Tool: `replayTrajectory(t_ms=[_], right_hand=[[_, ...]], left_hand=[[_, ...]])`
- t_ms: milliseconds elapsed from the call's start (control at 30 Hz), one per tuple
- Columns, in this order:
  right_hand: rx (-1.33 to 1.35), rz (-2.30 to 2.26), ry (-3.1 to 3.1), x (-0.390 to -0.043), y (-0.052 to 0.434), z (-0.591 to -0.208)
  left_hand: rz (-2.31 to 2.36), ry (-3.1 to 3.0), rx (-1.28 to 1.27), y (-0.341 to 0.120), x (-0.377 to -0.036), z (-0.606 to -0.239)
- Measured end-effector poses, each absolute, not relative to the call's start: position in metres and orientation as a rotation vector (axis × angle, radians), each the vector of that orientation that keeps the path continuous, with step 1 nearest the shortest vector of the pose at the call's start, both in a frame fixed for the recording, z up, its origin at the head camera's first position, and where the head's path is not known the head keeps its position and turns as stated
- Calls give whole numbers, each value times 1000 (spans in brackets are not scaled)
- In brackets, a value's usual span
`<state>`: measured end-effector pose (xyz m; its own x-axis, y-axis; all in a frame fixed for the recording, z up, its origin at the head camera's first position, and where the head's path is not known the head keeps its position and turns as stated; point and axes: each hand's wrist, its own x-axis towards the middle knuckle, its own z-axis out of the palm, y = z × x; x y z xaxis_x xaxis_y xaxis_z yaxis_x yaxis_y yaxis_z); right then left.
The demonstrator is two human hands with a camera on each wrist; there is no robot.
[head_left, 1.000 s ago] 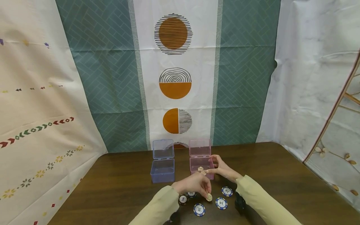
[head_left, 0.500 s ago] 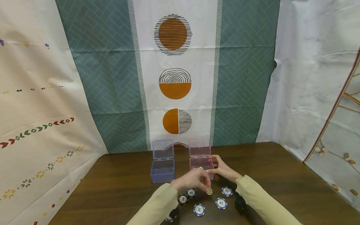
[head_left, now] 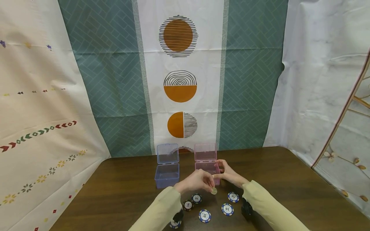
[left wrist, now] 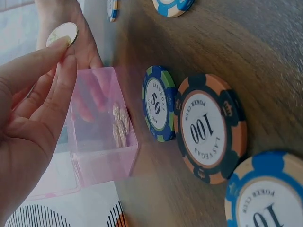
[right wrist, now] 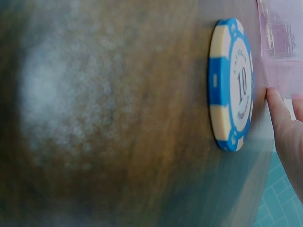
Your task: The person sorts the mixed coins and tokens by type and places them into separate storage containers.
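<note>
Thumb and fingertips of my left hand pinch a gold coin, raised in front of the pink plastic box. That box has its lid standing up at the back. Several gold coins lie inside it, showing through the wall in the left wrist view. My right hand holds the box at its right side, thumb at the front and fingers toward the back. In the right wrist view a fingertip meets the box's lower edge.
A blue plastic box with a raised lid stands left of the pink one. Poker chips lie in front: a 50 chip, a 100 chip and several blue-and-white 10 chips. A patterned cloth hangs behind the table.
My left hand has lifted the coin from near the chips up toward the pink box. A blue-and-white chip now shows under the left wrist. My right hand stays on the box.
</note>
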<state>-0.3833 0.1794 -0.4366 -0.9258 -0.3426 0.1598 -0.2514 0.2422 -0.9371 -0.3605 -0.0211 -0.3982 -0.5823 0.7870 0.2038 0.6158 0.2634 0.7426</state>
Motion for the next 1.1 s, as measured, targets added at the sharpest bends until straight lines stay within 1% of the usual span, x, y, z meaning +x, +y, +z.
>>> replayTrajectory(t_ms=[267,500,633,1100], right_hand=[[-547,-1778,2441,-383,179,-436],[-508,-1763,2457,-385,178,-437],[-494,-1763,2455,-386,178,-439],[-480,-1774,2460,-387,177,-438]], left_hand=[[1300,2353,1231,-25,-365,-398],[1424,2418,1060,-29,-368,-397],[1504,2458,1006,-30,-371,-398],[1752,2815,737,-33,-381,-397]])
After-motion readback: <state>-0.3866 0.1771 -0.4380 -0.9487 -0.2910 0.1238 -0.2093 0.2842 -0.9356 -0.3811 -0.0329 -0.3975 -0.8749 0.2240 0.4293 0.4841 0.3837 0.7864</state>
